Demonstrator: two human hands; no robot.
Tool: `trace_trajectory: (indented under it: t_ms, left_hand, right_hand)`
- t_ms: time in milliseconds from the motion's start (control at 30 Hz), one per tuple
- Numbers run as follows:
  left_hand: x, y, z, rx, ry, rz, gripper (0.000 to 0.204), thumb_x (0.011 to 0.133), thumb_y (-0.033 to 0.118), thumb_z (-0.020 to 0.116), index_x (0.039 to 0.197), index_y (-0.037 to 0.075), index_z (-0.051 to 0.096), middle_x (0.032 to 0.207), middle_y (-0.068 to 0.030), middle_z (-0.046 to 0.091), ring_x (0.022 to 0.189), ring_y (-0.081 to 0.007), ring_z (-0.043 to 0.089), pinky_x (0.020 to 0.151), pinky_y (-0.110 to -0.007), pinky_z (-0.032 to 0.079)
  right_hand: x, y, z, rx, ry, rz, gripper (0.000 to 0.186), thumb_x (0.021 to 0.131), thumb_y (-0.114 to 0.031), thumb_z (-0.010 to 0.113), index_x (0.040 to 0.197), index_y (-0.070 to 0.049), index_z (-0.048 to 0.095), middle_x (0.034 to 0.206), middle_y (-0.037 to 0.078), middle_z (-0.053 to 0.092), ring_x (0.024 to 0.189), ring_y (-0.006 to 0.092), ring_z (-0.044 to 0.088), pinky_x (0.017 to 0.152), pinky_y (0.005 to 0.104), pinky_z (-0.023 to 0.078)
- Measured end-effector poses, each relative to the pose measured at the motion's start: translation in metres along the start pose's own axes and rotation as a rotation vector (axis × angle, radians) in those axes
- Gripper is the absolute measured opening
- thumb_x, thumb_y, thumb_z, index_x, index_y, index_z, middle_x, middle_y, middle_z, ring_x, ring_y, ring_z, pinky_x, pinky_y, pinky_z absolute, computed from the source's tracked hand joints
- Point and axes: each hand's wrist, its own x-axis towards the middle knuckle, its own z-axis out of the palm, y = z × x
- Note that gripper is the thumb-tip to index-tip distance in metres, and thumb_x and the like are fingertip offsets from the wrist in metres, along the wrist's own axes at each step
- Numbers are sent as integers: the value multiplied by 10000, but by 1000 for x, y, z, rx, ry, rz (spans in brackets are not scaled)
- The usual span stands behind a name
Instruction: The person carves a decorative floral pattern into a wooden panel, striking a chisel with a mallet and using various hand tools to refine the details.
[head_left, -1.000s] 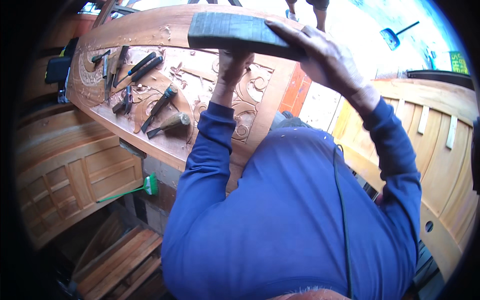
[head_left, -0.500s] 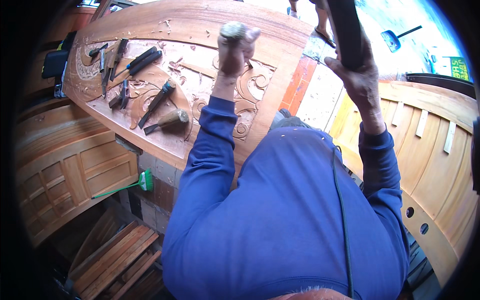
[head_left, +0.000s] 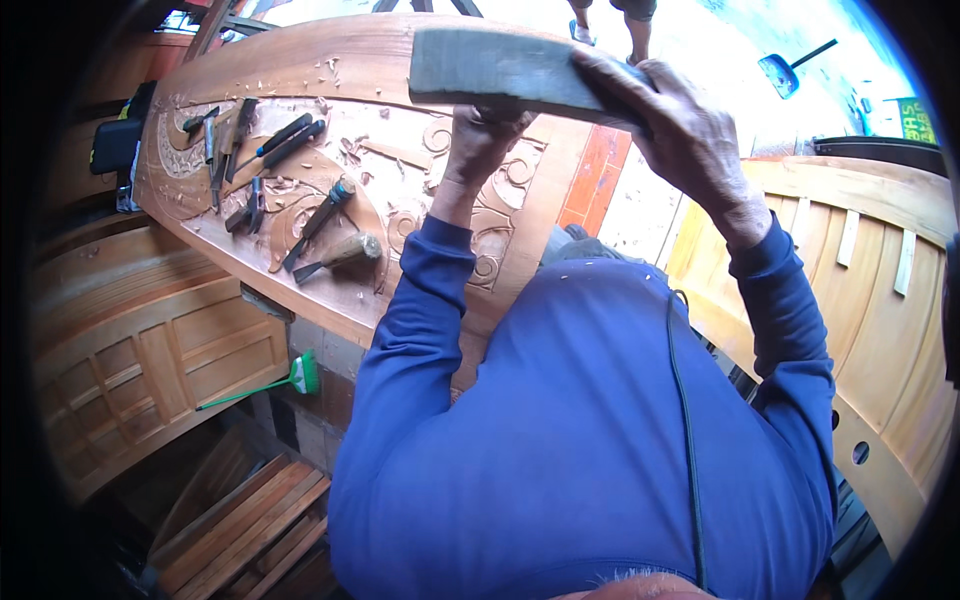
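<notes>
1. Swung over from the right, where it stood steeply raised half a second earlier, a long dark block (head_left: 500, 70) now stretches above the left hand (head_left: 476, 152), hiding the pale tool handle that had shown on top of that fist; the fist itself has barely shifted.

2. At the block's right end, the right hand (head_left: 692, 132) is closed in a full grip, its fingers laid over the upper side.

3. Beneath the block's opposite half, the left hand is curled tight, evidently around the tool handle. Whether block and handle touch cannot be told from this angle.

4. Held clear of the carved panel (head_left: 290, 65), the block lies nearly crosswise to the person. Its long axis runs left to right, dipping slightly toward the gripping hand; the free end points left. The handle's own direction is hidden.

5. Mallet-style strokes on a carving tool appear to be the step in hand. Another stroke would call for lifting the block away while the left hand keeps the tool steady on its line.

6. Left of the hands, a wooden-handled chisel (head_left: 352, 251) and several dark-handled tools (head_left: 300, 143) rest among shavings on the panel.
</notes>
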Motion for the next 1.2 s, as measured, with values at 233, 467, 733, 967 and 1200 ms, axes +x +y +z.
trace_trajectory:
  t_ms: [233,467,733,967,1200]
  left_hand:
    - [-2,4,4,93,54,-113,207,853,58,814,833,83,610,642,19,524,517,-89,464,492,-265,360]
    - [-3,-6,-19,-138,395,185,299,962,321,690,784,108,578,569,59,438,456,-67,387,437,-256,326]
    - [-52,80,-19,22,498,56,369,1006,328,647,721,141,507,508,55,364,387,-65,301,367,-244,234]
    - [-144,64,-3,1195,349,-398,393,888,291,799,1196,53,744,945,-153,779,876,-226,754,765,-359,557]
    - [-176,46,-12,1343,319,-645,792,836,435,812,1534,272,476,918,-172,745,862,-374,713,744,-468,520]
  right_hand:
    - [-33,4,33,179,39,139,832,829,-62,752,1558,-320,444,1048,117,663,895,286,699,763,403,599]
    - [-153,21,52,469,124,743,844,747,-238,904,1482,-110,510,1234,165,687,1089,298,697,909,397,563]
    - [-327,17,94,501,319,1080,683,792,-157,876,1366,-50,522,987,61,680,893,158,675,834,354,550]
    - [-362,34,127,611,-139,1323,718,725,-186,803,1392,-89,555,1021,84,712,921,199,678,861,347,542]
    - [-420,60,177,574,-654,1268,736,673,-115,763,1355,22,522,847,140,661,644,220,637,618,381,548]
